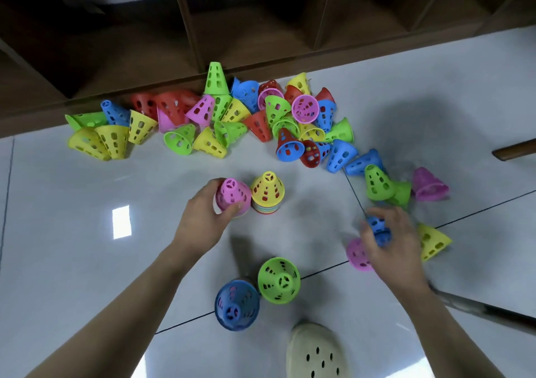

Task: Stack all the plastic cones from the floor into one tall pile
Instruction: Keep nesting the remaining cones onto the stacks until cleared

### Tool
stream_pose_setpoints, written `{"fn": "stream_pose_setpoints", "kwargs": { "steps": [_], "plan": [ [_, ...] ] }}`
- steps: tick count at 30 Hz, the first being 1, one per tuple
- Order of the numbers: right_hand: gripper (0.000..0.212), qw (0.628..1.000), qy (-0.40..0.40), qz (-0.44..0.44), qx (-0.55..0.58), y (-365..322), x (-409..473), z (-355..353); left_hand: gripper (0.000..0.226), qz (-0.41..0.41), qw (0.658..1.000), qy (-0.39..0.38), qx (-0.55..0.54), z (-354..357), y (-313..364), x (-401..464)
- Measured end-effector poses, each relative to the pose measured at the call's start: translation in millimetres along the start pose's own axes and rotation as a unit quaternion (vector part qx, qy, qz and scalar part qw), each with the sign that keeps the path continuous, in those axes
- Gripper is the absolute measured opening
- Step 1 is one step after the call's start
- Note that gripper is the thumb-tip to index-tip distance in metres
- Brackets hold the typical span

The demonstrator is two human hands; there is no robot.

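My left hand [203, 215] grips a short stack topped by a pink cone [233, 193], standing upright on the floor. Right beside it stands a second stack topped by a yellow cone [267, 187]. My right hand [390, 237], blurred, curls around a blue cone [378, 228] lying on the floor, next to a pink cone [357, 254] and a yellow cone [433, 240]. Nearer me stand a blue-topped stack [236, 305] and a green-topped stack [279, 280]. A big heap of loose cones [261, 114] in several colours lies along the shelf base.
A dark wooden shelf unit [203, 29] runs along the back of the glossy grey tile floor [87, 261]. Green cones [380, 185] and a pink cone [427, 185] lie at right. A cream clog shoe [316, 351] is at the bottom. A metal leg [478, 309] crosses lower right.
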State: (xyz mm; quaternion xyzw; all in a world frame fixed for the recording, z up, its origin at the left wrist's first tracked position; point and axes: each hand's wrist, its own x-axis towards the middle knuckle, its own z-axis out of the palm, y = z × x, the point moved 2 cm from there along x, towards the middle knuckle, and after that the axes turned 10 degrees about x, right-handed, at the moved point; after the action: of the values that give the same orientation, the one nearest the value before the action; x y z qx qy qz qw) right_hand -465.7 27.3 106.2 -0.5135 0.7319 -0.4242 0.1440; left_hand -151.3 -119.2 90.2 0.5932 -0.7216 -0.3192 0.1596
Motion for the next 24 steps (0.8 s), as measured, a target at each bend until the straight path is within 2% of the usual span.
{"fn": "stream_pose_setpoints", "kwargs": {
  "steps": [3,7,10,14,17,21,24],
  "plan": [
    [0.038,0.998,-0.028,0.004,-0.063,18.0,-14.0,-7.8,0.037,-0.012,1.000,0.002,0.005,2.1,-4.1,-2.4],
    [0.059,0.962,-0.177,0.089,-0.190,51.2,-34.9,-5.5,0.037,-0.018,1.000,0.001,0.008,4.9,-8.9,-1.7],
    [0.070,0.949,-0.228,0.137,-0.170,61.1,-51.7,-1.4,0.036,-0.024,1.000,-0.016,-0.011,6.8,-10.3,-2.5],
    [0.057,0.956,-0.192,0.211,-0.072,61.8,-59.2,3.0,0.033,-0.016,0.999,-0.030,-0.026,9.1,-4.7,-11.2],
    [0.043,0.958,-0.136,0.251,0.017,52.2,-55.7,3.6,0.036,-0.015,0.998,-0.049,-0.029,11.6,-3.0,-20.0],
    [0.042,0.969,-0.058,0.210,0.114,19.5,-29.9,5.7,0.041,-0.010,0.997,-0.074,-0.034,18.1,-0.7,-31.9],
    [0.047,0.976,-0.052,0.145,0.157,-18.2,-4.4,15.5,0.044,-0.010,0.996,-0.078,-0.031,20.3,-1.5,-36.9]
  ]
}}
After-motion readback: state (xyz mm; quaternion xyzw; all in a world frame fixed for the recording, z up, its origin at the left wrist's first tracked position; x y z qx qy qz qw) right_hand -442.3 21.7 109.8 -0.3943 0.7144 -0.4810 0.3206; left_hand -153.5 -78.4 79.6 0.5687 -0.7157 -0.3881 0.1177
